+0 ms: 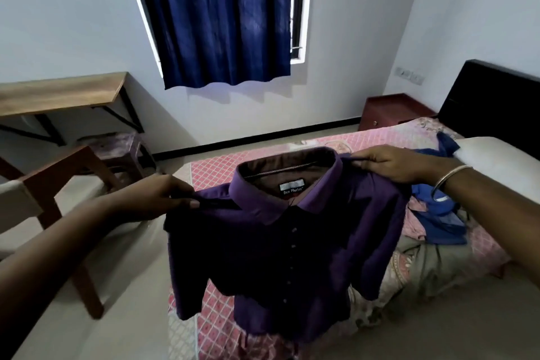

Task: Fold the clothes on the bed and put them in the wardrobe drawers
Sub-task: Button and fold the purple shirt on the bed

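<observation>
Both hands hold a purple shirt [292,242] up by its shoulders, above the bed [213,172]. Fingers of the left hand [155,199] are curled round the fabric at one shoulder seam, with the thumb pressed on top. On the other side, the right hand [391,162] pinches the opposite shoulder next to the collar, and a thin metal bangle [447,181] sits on that wrist.

Spread between the two grips, the shirt hangs with its buttoned front facing the camera. It is a deep, dark purple, and the collar is a lighter purple and folded down. Inside the neck the lining looks brownish, and a small label [292,188] is sewn there with a dark strip of pale lettering. A row of small dark buttons runs down the middle of the front. The short sleeves droop at either side, and the hem hangs over the pink, diamond-patterned bedspread.

Further along the bed lies a crumpled blue garment [438,219], with an olive-grey cloth [432,266] just beside it. A white pillow [502,161] rests near the dark headboard [493,99]. Behind, a dark blue curtain [222,14] covers the window, and a wooden desk [58,93] stands at the left wall.
</observation>
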Motion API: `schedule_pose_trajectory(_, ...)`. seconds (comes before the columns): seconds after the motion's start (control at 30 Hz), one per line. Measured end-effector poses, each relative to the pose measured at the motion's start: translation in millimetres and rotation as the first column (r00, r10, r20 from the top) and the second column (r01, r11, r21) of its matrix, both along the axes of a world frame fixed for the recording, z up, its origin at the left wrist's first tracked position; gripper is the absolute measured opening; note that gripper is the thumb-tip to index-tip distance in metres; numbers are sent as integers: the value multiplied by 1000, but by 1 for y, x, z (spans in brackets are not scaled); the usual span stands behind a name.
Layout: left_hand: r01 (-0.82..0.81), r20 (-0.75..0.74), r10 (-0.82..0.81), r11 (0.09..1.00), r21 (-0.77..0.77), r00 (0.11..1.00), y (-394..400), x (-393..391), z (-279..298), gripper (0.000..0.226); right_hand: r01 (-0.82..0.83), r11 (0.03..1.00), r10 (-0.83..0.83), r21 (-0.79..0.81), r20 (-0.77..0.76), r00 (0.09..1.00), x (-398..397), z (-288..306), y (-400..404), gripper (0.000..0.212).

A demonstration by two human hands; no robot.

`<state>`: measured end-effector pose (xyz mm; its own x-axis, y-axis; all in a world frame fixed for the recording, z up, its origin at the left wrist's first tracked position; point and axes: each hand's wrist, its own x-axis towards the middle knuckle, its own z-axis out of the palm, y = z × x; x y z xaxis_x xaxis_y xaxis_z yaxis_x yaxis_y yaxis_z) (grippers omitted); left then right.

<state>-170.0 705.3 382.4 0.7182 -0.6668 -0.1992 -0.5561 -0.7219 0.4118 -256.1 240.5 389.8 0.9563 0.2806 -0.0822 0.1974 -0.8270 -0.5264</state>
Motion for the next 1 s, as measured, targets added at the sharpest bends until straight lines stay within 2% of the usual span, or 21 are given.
schedule_pose_trajectory(0.07,-40,-96,32,996,-85,995,-4,-13,-13,91,-60,998,61,9,-215,975,2,-7,-7,23)
schedule_pose_trajectory(0.1,-99,-220,58,979,-179,974,-8,-20,-21,97,-106,994,108,25,-325,940,5,-12,-12,20)
schedule_pose_trajectory(0.13,-160,-336,69,955,-250,939,-10,-27,-26,94,-145,987,160,67,-420,893,3,-9,-13,17)
schedule_pose_trajectory(0.17,-214,-447,74,939,-271,891,-13,-34,-29,84,-197,974,228,116,-483,845,4,-11,-21,25)
schedule_pose_trajectory(0.23,-243,-606,34,933,-266,795,-9,-40,-31,73,-250,944,328,216,-513,793,10,-22,-36,47)
schedule_pose_trajectory(0.27,-253,-663,37,939,-233,748,-6,-42,-34,68,-245,933,351,262,-525,775,17,-31,-41,45)
schedule_pose_trajectory(0.33,-265,-712,73,951,-162,698,-8,-40,-35,51,-245,940,332,237,-479,813,34,-50,-46,36)
schedule_pose_trajectory(0.4,-397,-627,225,906,-147,746,-22,-40,-42,27,-219,972,235,86,-344,909,47,-76,-42,34)
schedule_pose_trajectory(0.47,-469,-303,421,877,-106,855,-39,-30,-62,21,-149,989,143,-16,-195,970,58,-104,-39,32)
schedule_pose_trajectory(0.5,-508,-157,495,860,-53,855,-46,-23,-76,20,-107,994,104,-7,-165,981,65,-120,-38,30)
schedule_pose_trajectory(0.57,-590,-17,590,807,-39,808,-53,-10,-103,19,-33,998,41,53,-149,988,73,-148,-31,25)
schedule_pose_trajectory(0.7,-668,9,672,737,-99,740,-55,27,-147,18,81,991,-70,110,-97,993,107,-184,-22,23)
schedule_pose_trajectory(0.8,-693,23,699,712,-111,715,-52,64,-174,20,85,995,-82,58,-60,995,145,-202,-21,20)
schedule_pose_trajectory(0.93,-707,28,723,682,-184,690,-61,130,-223,23,163,986,-159,-31,113,981,213,-246,-22,38)
schedule_pose_trajectory(1.0,-705,27,721,685,-184,693,-68,161,-254,21,193,980,-185,-46,139,973,245,-280,-24,40)
